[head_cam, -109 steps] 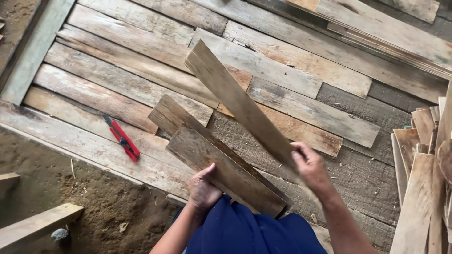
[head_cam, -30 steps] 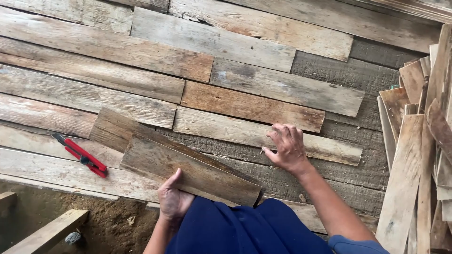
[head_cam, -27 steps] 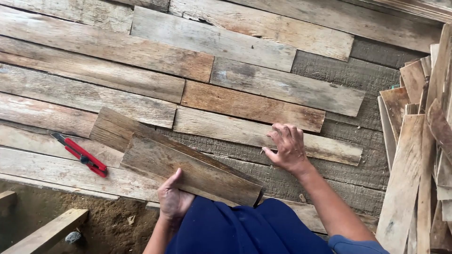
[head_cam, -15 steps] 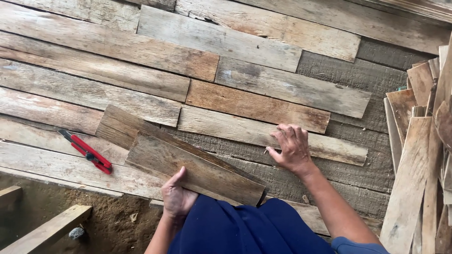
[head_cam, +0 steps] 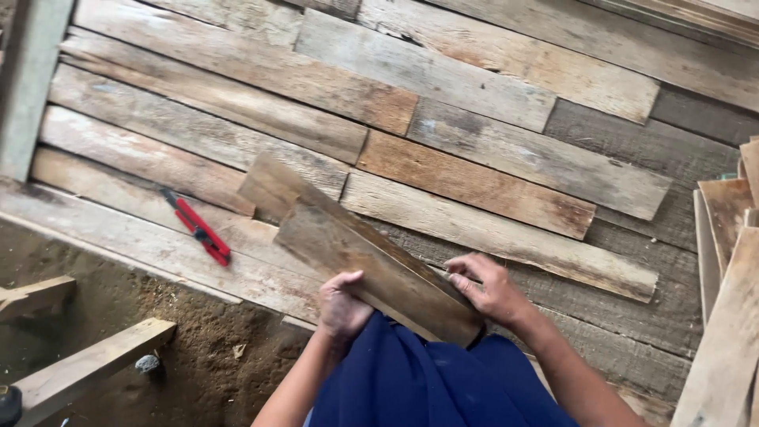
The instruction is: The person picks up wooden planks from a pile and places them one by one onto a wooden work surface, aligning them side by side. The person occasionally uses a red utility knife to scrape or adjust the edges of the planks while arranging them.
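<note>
both hands [head_cam: 341, 304] [head_cam: 489, 286] grip closed on short plank [head_cam: 378, 273].

The person's arms are bare from the elbows down to the left hand [head_cam: 341, 304] and the right hand [head_cam: 492, 288], with no gloves, no watch and no rings that I can make out. The lap and legs are covered in a deep navy blue cloth [head_cam: 427, 379], plain and unpatterned, gathered into soft folds and creases where it bunches between the forearms. No sleeve shows at either arm within the head view, and the fingernails look short, though they are too small to tell more.
</note>
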